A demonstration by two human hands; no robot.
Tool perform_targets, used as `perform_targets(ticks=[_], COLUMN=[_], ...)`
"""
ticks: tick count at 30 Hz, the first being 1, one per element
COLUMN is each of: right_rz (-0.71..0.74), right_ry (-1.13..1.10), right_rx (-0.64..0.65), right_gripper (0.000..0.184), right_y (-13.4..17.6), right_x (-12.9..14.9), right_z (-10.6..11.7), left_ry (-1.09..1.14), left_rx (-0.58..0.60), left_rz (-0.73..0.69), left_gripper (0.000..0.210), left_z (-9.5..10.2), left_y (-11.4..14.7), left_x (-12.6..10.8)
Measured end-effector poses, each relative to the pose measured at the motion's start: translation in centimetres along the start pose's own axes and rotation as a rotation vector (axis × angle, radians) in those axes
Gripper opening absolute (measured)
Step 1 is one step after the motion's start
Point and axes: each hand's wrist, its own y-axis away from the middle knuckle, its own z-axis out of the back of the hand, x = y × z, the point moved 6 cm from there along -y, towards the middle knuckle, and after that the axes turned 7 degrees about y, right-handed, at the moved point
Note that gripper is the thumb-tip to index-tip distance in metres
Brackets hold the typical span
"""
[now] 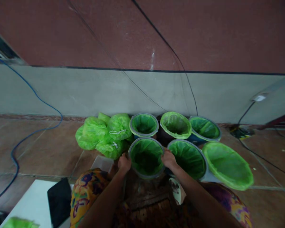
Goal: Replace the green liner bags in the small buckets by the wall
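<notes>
A trash bin (144, 175) with a grey rim and a green bag lining stands in front of me, its mouth facing up. My left hand (124, 162) is closed at the left side of its rim, and my right hand (169, 159) is closed at the right side. The fingertips of both are partly hidden against the rim. Right beside my right hand stands another lined bin (187, 158). Tied green garbage bags (120, 126), full and rounded, lie in a pile beyond my left hand. A clear plastic container (102, 163) sits near my left wrist.
More green-lined bins stand along the wall, including one with a grey rim (143, 123) and a tilted one at right (228, 164). A white board (34, 199) with a dark flat device (60, 201) lies at lower left. A blue cable (26, 139) crosses the tiled floor.
</notes>
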Motion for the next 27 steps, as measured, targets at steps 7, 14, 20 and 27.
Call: perform_targets(ticks=[7,14,20,27], right_rz=[0.414,0.68,0.731,0.731], right_ry=[0.184,0.412,0.427,0.421], right_rx=[0.082,0.215,0.165,0.1], right_gripper=[0.037,0.026,0.024,0.022], right_y=[5.5,9.1,9.5,10.1], right_x=[1.8,5.1,6.6,7.9], right_z=[-1.3,-6.1,-6.8,-6.4], left_ry=[0.038,-0.036,-0.064,-0.123], left_rx=[0.036,0.075,0.027,-0.074], left_rz=[-0.013,-0.015,-0.022,0.001], left_gripper=[0.042,0.032,0.033,0.025], left_z=[-0.6,-1.3,-0.9,-0.6], left_y=[1.7,2.9,2.2,1.5], left_x=[0.1,-0.1,0.1,0.7])
